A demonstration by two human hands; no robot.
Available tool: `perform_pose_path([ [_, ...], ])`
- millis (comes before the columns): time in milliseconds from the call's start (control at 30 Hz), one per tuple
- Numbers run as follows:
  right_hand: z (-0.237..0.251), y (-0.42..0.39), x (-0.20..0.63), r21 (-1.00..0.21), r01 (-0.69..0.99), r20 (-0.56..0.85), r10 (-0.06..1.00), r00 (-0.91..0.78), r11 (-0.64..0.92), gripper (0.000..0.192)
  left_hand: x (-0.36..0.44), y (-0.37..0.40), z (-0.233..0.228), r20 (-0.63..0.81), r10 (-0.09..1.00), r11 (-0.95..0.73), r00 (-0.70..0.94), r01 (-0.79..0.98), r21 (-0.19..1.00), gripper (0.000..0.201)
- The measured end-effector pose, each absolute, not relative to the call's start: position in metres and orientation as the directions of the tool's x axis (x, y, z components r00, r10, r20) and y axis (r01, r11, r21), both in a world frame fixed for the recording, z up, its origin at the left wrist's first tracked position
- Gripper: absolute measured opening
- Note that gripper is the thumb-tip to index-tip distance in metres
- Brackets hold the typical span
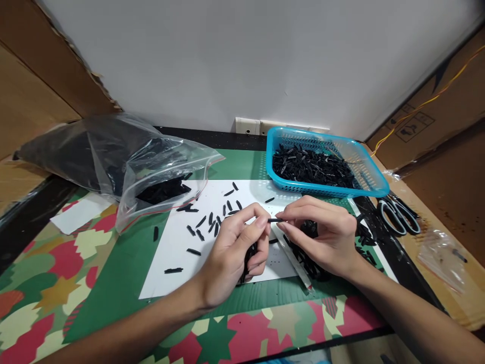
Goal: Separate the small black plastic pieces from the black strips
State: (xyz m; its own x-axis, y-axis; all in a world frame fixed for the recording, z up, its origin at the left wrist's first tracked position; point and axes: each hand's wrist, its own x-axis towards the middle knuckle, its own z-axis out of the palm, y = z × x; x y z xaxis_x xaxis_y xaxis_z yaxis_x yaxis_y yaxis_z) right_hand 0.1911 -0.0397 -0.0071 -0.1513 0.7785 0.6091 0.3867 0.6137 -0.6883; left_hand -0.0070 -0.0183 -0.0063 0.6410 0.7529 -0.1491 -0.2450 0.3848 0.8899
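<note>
1. Our left hand (237,247) and right hand (322,235) meet over the sheet (170,263) near the front edge of the tabletop (113,283). Together they pinch one small black piece (273,220) at its two ends, which keeps it level between the fingertips.
2. The left grip also closes on a bundle of pieces (246,263) in the palm. The right grip curls over more pieces beneath it, likely as ready stock.
3. Loose pieces (206,225) lie scattered on the white sheet, where black shows clearly.
4. The basket (375,187) stands toward the back right corner, full of black pieces and within reach.
5. The bag (125,162) slumps at the back left with its mouth toward the sheet. Scissors (399,215) lie at the right edge.
</note>
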Motion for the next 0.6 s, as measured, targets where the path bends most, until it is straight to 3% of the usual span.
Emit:
perform_pose_path([
  [333,-0.0041,-0.0382,0.1910,-0.794,0.328,0.482,0.859,-0.174,0.512,0.014,-0.0065,-0.0170,-0.0066,-0.155,0.784,0.365,0.601,-0.246,0.898,0.031],
  [600,-0.0042,-0.0373,0.1907,-0.824,0.307,0.459,0.879,-0.130,0.476,0.013,-0.0065,-0.0160,-0.0070,-0.172,0.783,0.365,0.598,-0.217,0.905,0.031],
])
